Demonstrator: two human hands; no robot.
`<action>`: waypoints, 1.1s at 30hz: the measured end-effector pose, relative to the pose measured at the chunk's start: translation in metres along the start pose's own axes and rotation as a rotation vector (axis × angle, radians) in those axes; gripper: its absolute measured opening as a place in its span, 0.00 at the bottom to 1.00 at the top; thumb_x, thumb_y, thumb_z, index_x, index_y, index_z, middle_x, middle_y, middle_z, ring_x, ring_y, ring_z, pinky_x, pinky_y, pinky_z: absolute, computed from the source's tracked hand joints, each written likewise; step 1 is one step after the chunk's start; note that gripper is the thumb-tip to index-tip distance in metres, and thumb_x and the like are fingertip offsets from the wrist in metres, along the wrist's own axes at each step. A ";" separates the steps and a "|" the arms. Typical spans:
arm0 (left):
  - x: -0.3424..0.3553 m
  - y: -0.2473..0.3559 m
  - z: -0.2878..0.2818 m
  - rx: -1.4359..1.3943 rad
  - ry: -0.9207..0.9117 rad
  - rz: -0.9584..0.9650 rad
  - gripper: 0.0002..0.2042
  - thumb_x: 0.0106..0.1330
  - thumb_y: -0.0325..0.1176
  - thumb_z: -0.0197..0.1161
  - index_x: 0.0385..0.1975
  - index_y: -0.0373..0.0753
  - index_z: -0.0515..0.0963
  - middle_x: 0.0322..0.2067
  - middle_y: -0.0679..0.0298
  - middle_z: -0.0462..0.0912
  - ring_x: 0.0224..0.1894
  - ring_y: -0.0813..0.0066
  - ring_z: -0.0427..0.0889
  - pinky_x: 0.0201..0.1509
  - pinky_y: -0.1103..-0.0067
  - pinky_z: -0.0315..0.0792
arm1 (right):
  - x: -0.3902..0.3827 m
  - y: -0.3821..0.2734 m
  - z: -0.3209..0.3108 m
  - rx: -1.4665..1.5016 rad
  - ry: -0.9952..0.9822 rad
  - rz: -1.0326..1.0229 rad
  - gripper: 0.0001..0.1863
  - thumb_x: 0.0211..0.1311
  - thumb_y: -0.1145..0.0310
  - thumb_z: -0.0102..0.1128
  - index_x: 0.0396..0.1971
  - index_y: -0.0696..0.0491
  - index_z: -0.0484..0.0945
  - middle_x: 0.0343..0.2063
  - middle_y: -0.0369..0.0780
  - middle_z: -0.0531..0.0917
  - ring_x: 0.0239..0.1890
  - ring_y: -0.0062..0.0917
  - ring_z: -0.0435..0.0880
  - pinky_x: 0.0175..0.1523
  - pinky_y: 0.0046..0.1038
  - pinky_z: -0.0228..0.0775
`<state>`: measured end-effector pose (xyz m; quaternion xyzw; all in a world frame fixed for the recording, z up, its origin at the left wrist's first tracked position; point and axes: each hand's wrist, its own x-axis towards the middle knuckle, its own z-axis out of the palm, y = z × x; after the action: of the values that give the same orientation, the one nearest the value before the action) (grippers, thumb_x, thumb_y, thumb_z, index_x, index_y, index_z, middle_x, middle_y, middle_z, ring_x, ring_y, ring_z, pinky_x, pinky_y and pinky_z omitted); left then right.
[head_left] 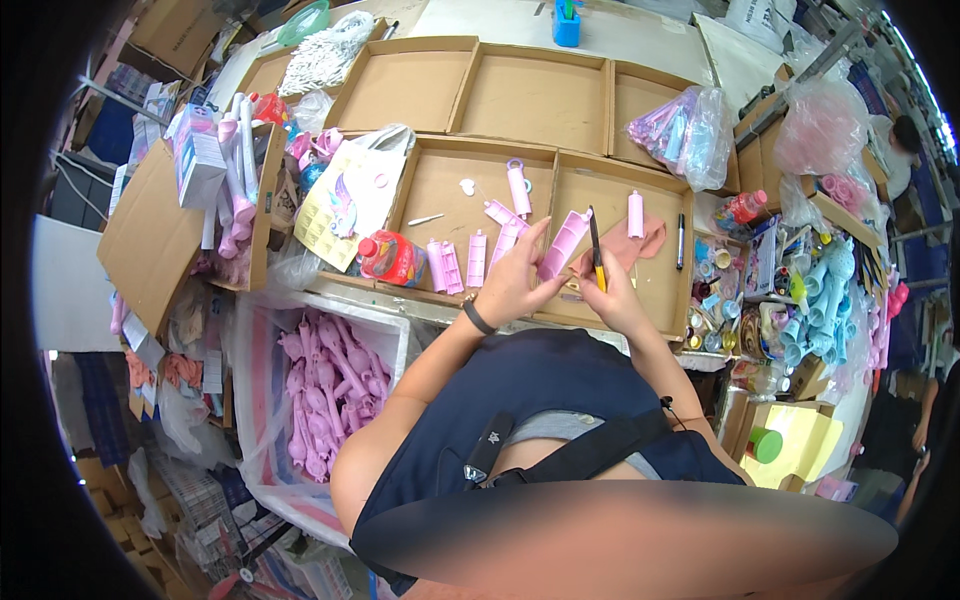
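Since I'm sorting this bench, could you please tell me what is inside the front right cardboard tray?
The tray holds at least a pink cylinder, a peach cloth and a dark pen. The right hand hides some floor; anything there cannot be seen.

Shell point(564, 247): pink, half-cylindrical, hollow, with cross ribs inside. Held in the left hand point(513, 284), open face exposed toward the camera, slanting from near left to far right. Tool point(596, 240): slim and straight, black along the far part, yellow-orange close to the grip. Held in the right hand point(619, 303), pointing far, just right of the shell. Cannot confirm contact at the tip.
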<state>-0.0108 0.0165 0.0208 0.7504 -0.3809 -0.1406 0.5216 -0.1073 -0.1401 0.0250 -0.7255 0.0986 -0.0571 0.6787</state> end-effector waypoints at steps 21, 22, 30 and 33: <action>0.044 -0.030 -0.025 -0.568 0.080 -0.098 0.25 0.70 0.44 0.39 0.63 0.42 0.47 0.41 0.54 0.77 0.19 0.85 0.72 0.20 0.89 0.67 | -0.026 0.000 0.015 -0.168 -0.114 -0.017 0.09 0.47 0.76 0.51 0.29 0.58 0.64 0.21 0.41 0.68 0.23 0.27 0.69 0.30 0.26 0.62; 0.041 -0.035 -0.023 -0.564 0.043 -0.150 0.25 0.70 0.45 0.39 0.63 0.41 0.49 0.39 0.55 0.78 0.19 0.85 0.72 0.20 0.89 0.66 | -0.027 -0.005 0.011 -0.106 -0.118 0.027 0.08 0.48 0.77 0.50 0.29 0.56 0.63 0.22 0.37 0.67 0.24 0.21 0.67 0.30 0.23 0.60; -0.007 -0.024 0.008 -0.616 -0.272 -0.409 0.26 0.69 0.49 0.38 0.62 0.39 0.51 0.24 0.67 0.72 0.19 0.86 0.70 0.20 0.89 0.64 | -0.003 0.020 -0.003 -0.122 0.140 0.089 0.08 0.49 0.76 0.51 0.30 0.58 0.65 0.20 0.40 0.71 0.21 0.23 0.74 0.29 0.24 0.66; -0.017 -0.009 0.019 -0.867 -0.284 -0.488 0.21 0.69 0.44 0.43 0.56 0.39 0.57 0.26 0.64 0.76 0.23 0.82 0.76 0.22 0.88 0.67 | 0.003 0.039 -0.003 -0.173 0.164 0.173 0.08 0.48 0.76 0.50 0.30 0.58 0.65 0.19 0.42 0.73 0.21 0.25 0.78 0.29 0.26 0.69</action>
<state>-0.0296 0.0175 0.0019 0.5056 -0.1685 -0.5036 0.6800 -0.1071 -0.1456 -0.0144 -0.7629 0.2204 -0.0489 0.6058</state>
